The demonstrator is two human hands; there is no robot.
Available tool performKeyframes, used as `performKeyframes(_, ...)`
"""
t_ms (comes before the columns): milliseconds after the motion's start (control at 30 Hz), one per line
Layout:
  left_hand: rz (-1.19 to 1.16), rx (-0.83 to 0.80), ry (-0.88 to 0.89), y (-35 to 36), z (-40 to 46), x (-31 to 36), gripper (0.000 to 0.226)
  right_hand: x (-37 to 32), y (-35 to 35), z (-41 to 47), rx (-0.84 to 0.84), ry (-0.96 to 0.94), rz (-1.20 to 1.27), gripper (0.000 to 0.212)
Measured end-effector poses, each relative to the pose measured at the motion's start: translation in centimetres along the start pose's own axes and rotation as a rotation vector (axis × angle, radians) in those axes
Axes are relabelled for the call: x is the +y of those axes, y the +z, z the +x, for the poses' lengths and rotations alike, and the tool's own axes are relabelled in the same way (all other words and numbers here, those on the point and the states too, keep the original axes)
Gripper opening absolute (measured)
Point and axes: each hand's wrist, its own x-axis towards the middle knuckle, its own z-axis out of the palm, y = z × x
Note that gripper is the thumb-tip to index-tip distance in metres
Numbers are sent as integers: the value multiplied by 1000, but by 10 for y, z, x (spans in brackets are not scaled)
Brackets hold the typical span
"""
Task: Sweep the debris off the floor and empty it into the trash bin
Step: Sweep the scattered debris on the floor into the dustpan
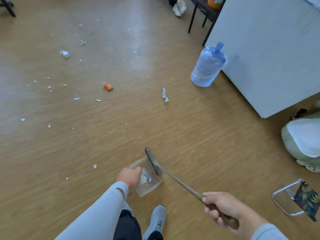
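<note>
My left hand [129, 178] grips a clear plastic dustpan [147, 177] held just above the wooden floor; a few white scraps lie inside it. My right hand [223, 207] is closed around the brown handle of a small broom [180, 182], whose narrow head [152, 161] rests at the dustpan's far edge. Scattered over the floor are several white paper bits, a crumpled white strip [165, 95], an orange wrapper [108, 86] and a clear plastic scrap [64, 53]. No trash bin is in view.
A large blue water jug [207, 67] stands against a grey cabinet [270, 54] on the right. A seated person's legs [302, 142] and a folding stool [297, 200] are at the right edge. Black table legs [192, 18] stand at the back. My grey shoe [156, 220] is below.
</note>
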Motion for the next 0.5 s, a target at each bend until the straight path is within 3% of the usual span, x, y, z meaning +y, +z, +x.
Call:
performKeyframes(200, -148, -1, -37, -58, -5, -15, 32, -48, 28, -21, 97, -102, -135, 30)
performKeyframes(367, -210, -6, -41, -124, -24, -16, 30, -108, 68, -24, 140, -170, -192, 11)
performKeyframes(500, -298, 9, -20, -168, -22, -14, 26, -144, 99, -21, 152, -170, -220, 10)
